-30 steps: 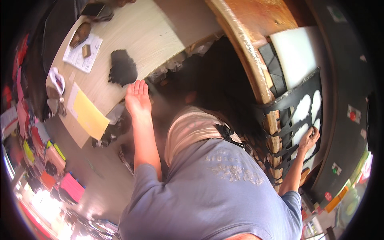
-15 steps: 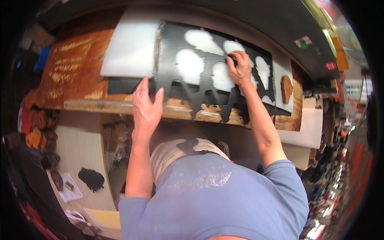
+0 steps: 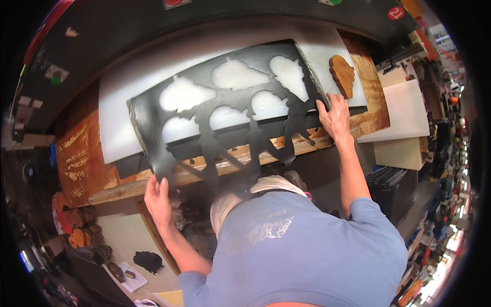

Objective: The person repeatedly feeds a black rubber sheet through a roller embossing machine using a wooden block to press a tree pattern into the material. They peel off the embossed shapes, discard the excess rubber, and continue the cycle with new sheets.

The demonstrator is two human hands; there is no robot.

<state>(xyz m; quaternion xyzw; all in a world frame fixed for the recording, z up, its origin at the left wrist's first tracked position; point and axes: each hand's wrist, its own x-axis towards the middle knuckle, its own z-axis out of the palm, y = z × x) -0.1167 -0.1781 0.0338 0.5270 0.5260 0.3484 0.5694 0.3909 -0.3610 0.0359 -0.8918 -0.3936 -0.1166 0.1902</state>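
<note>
as the black sheet (image 3: 240, 97) lies on the white board (image 3: 115, 123) and droops past its near edge, the left hand (image 3: 158, 203), before the board, seemingly pinches one corner and the right hand (image 3: 336, 117) the right side, probably to hold it taut.

One label is legible: the round red sticker (image 3: 395, 13) on the dark beam (image 3: 220, 10), beyond the black cut-out sheet (image 3: 230, 97) and to its right. It carries a two-digit number in white. The pale print (image 3: 280, 228) on the blue T-shirt (image 3: 317, 256), on the near side of the sheet, is unreadable (the lettering is worn and patchy). No other text can be read.
</note>
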